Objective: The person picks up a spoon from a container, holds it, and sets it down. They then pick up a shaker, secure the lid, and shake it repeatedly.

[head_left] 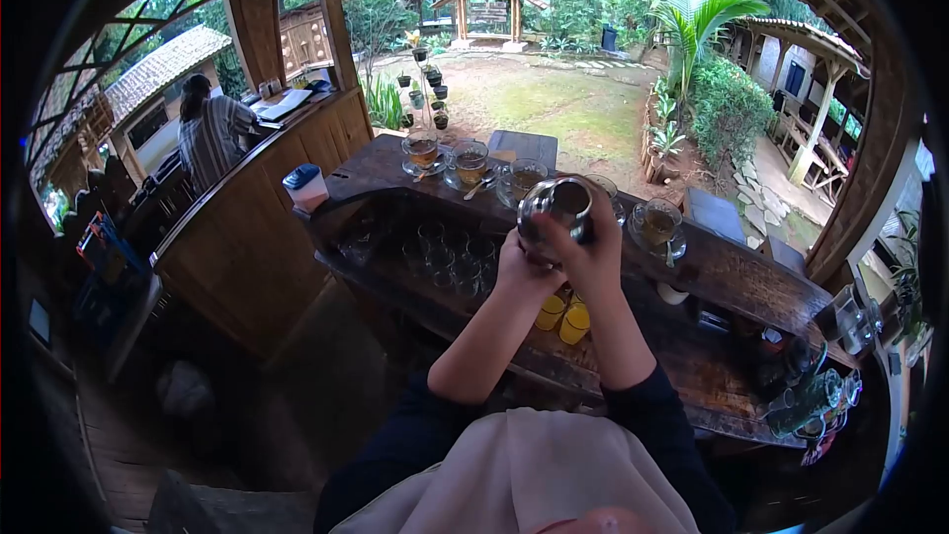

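Observation:
Up over the wooden counter (751,282), both hands are closed around a shiny silver, round-bodied container (539,200), its round mouth tipped toward the far side. My left hand (526,267) wraps its lower side. My right hand (590,255) grips it from the right, thumb across the front; its far fingers are hidden. Just beyond the hands stands a row of glass cups of tea on saucers: a cup (423,150) at the far left, another cup (469,164) beside it, a third cup (524,178) next to the container, and a cup (656,224) to the right.
Several drinking glasses (435,255) stand on the lower shelf at left, and two yellow glasses (573,322) sit below my forearms. A blue-lidded tub (304,186) is at the counter's left end. Glassware (820,400) crowds the right end. A person (208,133) sits at another counter.

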Demonstrator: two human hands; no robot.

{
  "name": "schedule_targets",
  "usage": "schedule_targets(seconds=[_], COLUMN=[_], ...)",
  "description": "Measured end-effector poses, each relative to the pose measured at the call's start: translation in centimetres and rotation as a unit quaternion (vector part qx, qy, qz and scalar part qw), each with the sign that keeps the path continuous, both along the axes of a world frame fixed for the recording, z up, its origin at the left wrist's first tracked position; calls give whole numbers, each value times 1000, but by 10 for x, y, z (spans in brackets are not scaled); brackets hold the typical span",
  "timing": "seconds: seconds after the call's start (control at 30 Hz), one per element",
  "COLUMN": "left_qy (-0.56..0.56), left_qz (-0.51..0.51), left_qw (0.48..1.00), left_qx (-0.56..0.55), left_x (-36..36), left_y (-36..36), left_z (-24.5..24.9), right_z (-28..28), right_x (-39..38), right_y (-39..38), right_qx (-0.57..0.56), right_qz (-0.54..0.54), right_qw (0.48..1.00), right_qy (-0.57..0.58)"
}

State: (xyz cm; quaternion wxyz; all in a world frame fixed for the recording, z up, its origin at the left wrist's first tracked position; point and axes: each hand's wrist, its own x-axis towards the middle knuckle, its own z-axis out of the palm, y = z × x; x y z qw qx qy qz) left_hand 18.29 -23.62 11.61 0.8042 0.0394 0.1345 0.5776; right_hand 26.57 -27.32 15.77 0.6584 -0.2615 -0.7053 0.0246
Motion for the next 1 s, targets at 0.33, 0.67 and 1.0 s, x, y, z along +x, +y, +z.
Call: schedule_targets(seconds=[0.33, 0.67, 1.0], left_qy=[-171, -183, -125], left_qz=[-138, -184, -128], left_qw=[879, 888, 974], left_qx=[424, 380, 142], left_x=[-39, -50, -40], left_y=[-23, -50, 6], left_z=[2, 32, -15], right_z=[-10, 8, 8], right_x=[-7, 1, -5], right_y=[-44, -67, -17], right_qx=[277, 299, 0], right_qz=[54, 107, 13], right_qw=[947, 921, 999], right_qy=[-153, -225, -48])
